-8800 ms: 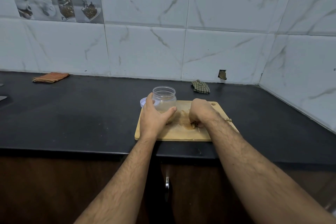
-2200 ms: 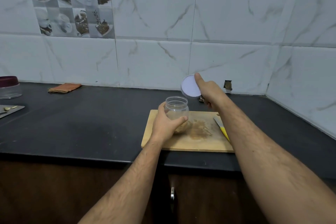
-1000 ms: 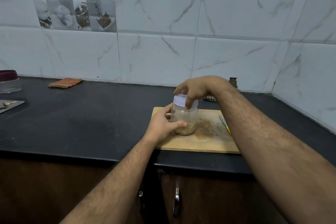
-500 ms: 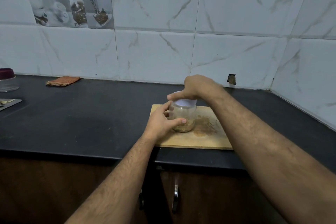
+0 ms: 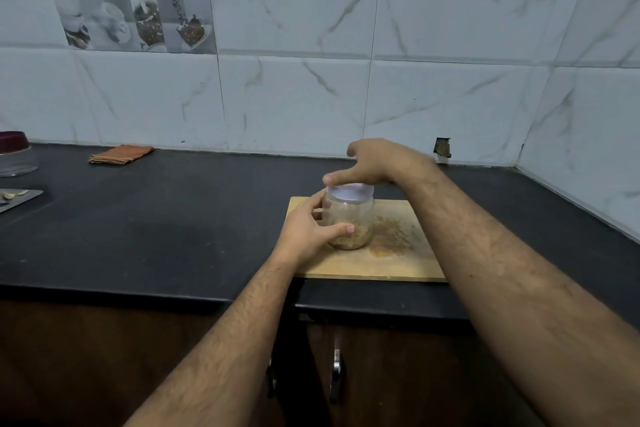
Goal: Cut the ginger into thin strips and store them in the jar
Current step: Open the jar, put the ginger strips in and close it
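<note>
Fingers (image 5: 334, 178) of the right hand (image 5: 377, 161) are curled down over the lid (image 5: 349, 191), thumb tip showing at its left edge, the rest of the grip tucked under the palm, so it looks like a pinch around the rim, though how tight is hard to say from here. Left hand (image 5: 308, 230) wraps the jar (image 5: 349, 222) from its left side, thumb across the front of the glass, other fingers round the back near the shoulder. Jar stands upright on the board (image 5: 367, 265), towards the board's left half, long axis straight up. Pale ginger (image 5: 353, 241) sits in the bottom of the jar, and a brown smear of scraps stains the board just right of the jar. So the cutting and filling look done; this is the closing step. What matters now: the lid lies directly under the right hand, flat on the jar's mouth, and the turning axis runs straight up through the jar, so the right hand twists while the left, the nearer one, braces the glass. If the lid sits crooked it won't catch. Well left of the jar, against the wall, lies a folded cloth (image 5: 120, 154); further left, at the frame edge, a tub (image 5: 15, 156) with a dark lid.
</note>
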A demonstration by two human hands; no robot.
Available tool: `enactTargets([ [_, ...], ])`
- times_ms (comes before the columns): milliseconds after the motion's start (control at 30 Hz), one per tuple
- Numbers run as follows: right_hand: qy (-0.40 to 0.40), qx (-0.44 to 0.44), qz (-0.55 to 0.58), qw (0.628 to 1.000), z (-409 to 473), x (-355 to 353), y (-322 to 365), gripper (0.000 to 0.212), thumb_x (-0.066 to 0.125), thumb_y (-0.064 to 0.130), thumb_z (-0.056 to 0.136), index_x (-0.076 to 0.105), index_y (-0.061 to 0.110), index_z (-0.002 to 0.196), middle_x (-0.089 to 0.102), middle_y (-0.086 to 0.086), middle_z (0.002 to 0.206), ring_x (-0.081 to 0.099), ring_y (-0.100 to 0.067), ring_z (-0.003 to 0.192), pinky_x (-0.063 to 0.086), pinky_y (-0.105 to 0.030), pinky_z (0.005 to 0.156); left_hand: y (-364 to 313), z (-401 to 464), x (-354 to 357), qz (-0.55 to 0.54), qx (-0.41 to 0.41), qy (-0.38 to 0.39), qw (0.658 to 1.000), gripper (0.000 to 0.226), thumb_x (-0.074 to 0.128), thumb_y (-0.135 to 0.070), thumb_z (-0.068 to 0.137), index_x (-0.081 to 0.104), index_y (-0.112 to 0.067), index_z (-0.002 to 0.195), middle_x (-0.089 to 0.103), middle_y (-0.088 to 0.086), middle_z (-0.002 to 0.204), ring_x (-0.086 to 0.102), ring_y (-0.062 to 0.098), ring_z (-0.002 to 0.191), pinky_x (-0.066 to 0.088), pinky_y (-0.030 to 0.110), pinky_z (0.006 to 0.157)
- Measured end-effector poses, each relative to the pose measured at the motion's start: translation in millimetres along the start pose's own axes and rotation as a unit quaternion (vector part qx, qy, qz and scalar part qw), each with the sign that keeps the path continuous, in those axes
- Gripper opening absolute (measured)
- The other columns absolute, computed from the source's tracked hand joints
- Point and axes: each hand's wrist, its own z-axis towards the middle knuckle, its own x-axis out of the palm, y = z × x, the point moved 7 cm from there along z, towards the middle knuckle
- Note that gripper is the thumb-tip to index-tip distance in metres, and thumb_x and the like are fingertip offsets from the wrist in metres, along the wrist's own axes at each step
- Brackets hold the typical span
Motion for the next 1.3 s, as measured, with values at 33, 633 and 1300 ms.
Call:
enactTargets([
  [33,0.012,-0.011,0.021,1.000,0,0,-1,0.093,0.066,0.070,0.077,0.039,0.016,0.148,0.046,-0.004,0.149,0.047,-0.025,0.132,0.039,-0.042,0.107,-1,0,0,0.001,0.001,0.001,1.000,0.060,0.087,-0.034,0.070,0.054,-0.047,0.118,0.056,-0.026,0.106,0.059,-0.002,0.099,0.044,0.011,0.074],
  [633,-0.004,-0.038,0.098,0.994,-6,8,-12,0.100,0.075,0.060,0.075,0.027,0.021,0.153,0.040,-0.002,0.154,0.043,-0.023,0.136,0.038,-0.040,0.108,-3,-1,-1,0.005,0.002,-0.001,1.000,0.057,0.086,-0.028,0.072,0.050,-0.051,0.109,0.056,-0.029,0.100,0.056,-0.009,0.090,0.042,0.000,0.065],
  [1300,-0.045,-0.103,0.292,0.950,-17,27,-15,0.088,0.074,0.029,0.085,0.022,0.033,0.155,0.034,0.000,0.154,0.036,-0.015,0.140,0.033,-0.027,0.101,2,0,-1,0.010,0.000,-0.007,1.000,0.068,0.085,-0.030,0.073,0.053,-0.036,0.132,0.053,-0.031,0.101,0.055,-0.011,0.090,0.042,0.001,0.065],
])
